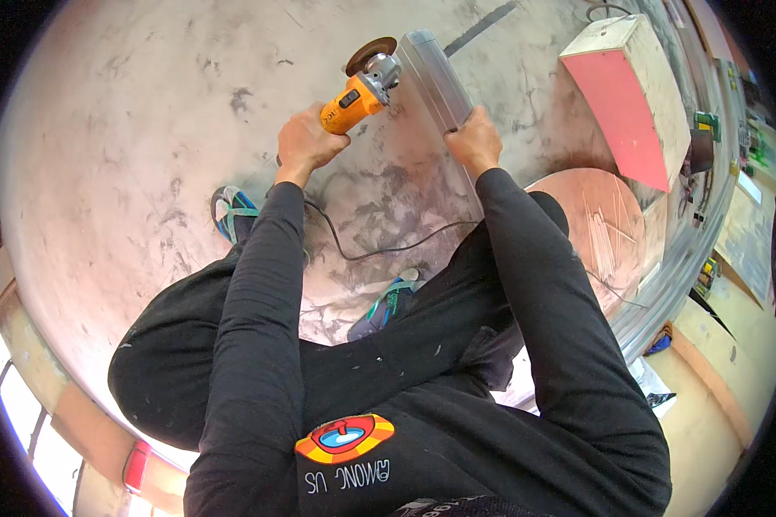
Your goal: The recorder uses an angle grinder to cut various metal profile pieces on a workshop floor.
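Note:
My left hand (309, 142) is wrapped round the orange body of an angle grinder (351, 105). The grinder's silver head points up and right, and its brown disc (371, 56) is at the far end, a little left of the metal bar. With my right hand (476, 140) I grip a long grey metal bar (433, 77) with lengthwise ridges. Its far end is up beside the grinder head, and the near part runs down behind my right forearm toward my leg. A dark power cord (362, 256) lies in a curve on the floor between my feet.
A box with a pink side (608, 103) stands at the right. Near it lies a round board (569, 194) with several thin rods (608, 237) on top. Long metal lengths (664, 297) run along the right. My sandalled feet (233, 211) are on the stained floor (147, 172).

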